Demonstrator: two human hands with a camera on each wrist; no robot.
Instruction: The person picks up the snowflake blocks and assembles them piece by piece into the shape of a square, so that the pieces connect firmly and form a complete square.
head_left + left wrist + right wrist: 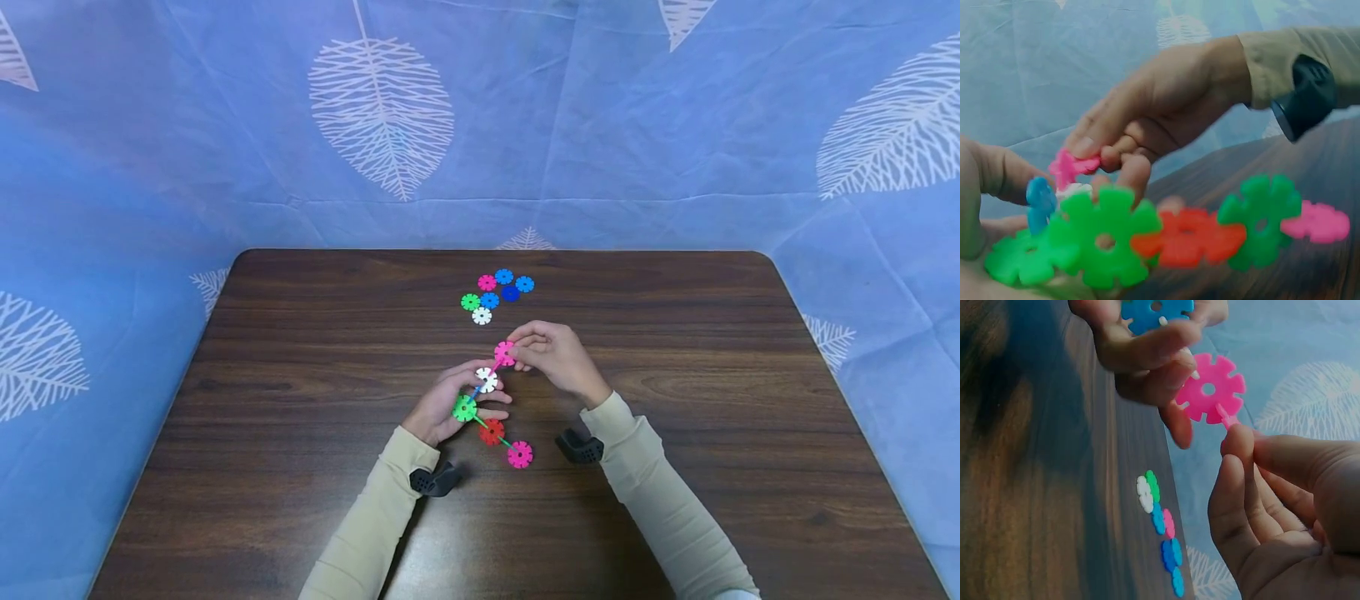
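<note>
My left hand [438, 404] holds a zigzag chain of slotted plastic flower discs, fitted into each other edge to edge. A white disc [487, 380] sits by its fingers, with a blue disc [1041, 203] beside it. From a green disc [464, 408], the chain runs down through a red disc [492, 432] to a pink disc [520, 454] at the lower end. At the upper end, my right hand [558, 357] pinches a pink disc [504, 353] between thumb and finger. The right wrist view shows it edge-on against another pink disc [1225, 378], meeting at the slots.
Several loose discs lie in a cluster farther back on the dark wooden table [300, 358], among them a white disc [482, 316], a green disc [470, 302] and a dark blue disc [510, 293]. A blue leaf-patterned cloth [495, 150] hangs behind the table.
</note>
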